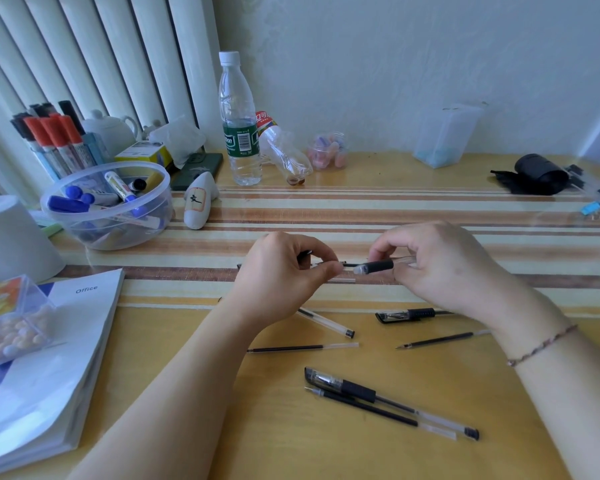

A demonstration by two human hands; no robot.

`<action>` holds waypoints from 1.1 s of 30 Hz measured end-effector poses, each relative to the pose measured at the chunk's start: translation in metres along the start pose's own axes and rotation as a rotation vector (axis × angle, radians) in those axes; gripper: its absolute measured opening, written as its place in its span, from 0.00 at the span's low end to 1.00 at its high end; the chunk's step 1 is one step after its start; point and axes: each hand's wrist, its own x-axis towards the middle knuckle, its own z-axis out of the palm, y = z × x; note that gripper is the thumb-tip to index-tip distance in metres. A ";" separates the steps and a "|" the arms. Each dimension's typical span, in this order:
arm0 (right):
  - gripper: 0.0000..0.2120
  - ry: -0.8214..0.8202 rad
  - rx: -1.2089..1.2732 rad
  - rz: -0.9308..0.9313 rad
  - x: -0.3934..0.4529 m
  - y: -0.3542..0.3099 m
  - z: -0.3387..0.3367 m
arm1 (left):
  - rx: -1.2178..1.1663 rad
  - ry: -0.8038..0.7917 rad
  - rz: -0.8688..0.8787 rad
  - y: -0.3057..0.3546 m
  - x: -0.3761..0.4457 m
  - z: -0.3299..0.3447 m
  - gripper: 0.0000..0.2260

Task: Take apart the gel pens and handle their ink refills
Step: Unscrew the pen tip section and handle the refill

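The white paperback book (66,344) reads "Office". A black Chinese character marks the white rounded ceramic piece (199,201). The clear plastic water bottle's (239,123) green label is only partly legible.

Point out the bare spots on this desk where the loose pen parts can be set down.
Free: the striped stretch between the plastic tub and the black pouch, behind both hands; also the near strip between the Office booklet and the capped pen. Crowded: the left back corner round the water bottle, and under the wrists, where refills lie.
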 end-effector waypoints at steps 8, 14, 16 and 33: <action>0.28 0.457 -0.027 0.300 0.003 0.033 -0.007 | -0.103 0.153 -0.047 -0.012 0.007 -0.020 0.04; 0.14 0.304 -0.013 0.276 0.006 0.044 0.002 | -0.161 0.192 -0.071 -0.013 0.007 -0.024 0.03; 0.08 0.260 0.012 0.211 0.006 0.046 0.004 | -0.167 0.207 -0.067 -0.015 0.008 -0.025 0.03; 0.08 0.163 0.138 0.044 0.004 0.037 0.010 | -0.153 0.197 -0.049 -0.014 0.008 -0.025 0.03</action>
